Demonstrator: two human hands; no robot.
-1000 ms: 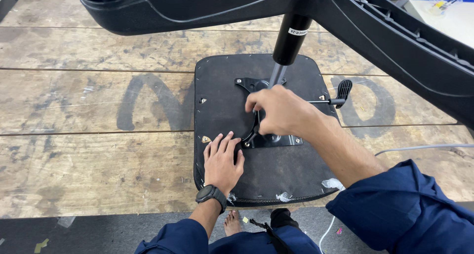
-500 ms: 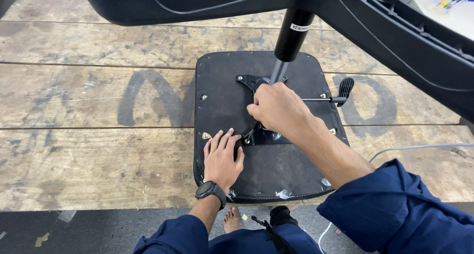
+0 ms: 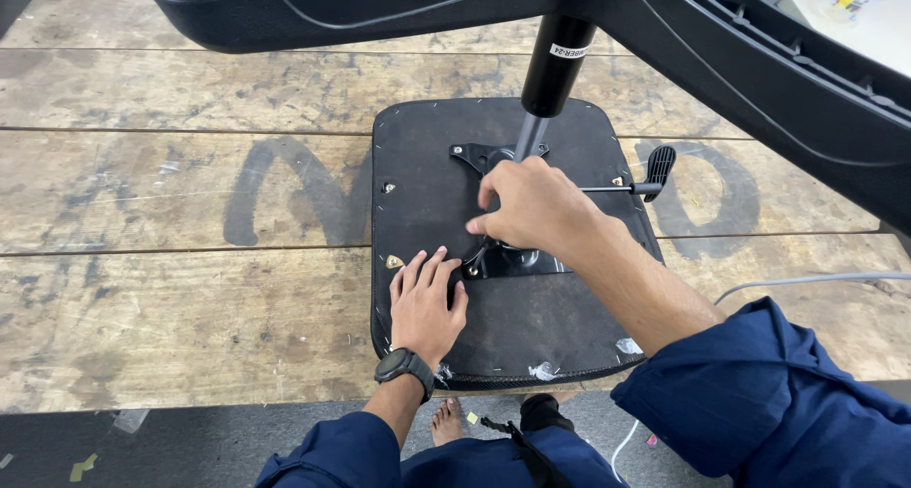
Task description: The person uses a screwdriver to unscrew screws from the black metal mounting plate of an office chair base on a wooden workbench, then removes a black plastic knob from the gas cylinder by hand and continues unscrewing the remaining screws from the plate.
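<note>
An upturned black office chair seat (image 3: 418,165) lies flat on a wooden workbench (image 3: 190,289). A black metal mechanism plate (image 3: 479,156) is fixed at its middle, with a gas cylinder (image 3: 555,70) rising from it into the chair's star base (image 3: 759,80) overhead. My left hand (image 3: 424,303) presses flat on the seat underside beside the plate's near left corner, fingers spread. My right hand (image 3: 531,208) covers the plate, fingers curled at that same corner; what it grips is hidden. A lever with a black paddle (image 3: 660,170) sticks out to the right.
The bench top is worn planks with large dark painted marks (image 3: 285,198). A grey cable (image 3: 807,281) runs along the right side. My bare foot (image 3: 446,422) and bits of scrap lie on the grey floor below the bench edge. The base's arms hang low across the top.
My right hand has shifted slightly on the plate, fingers now pinched nearer its left edge. The left hand stays flat on the seat. The view has moved a little.
</note>
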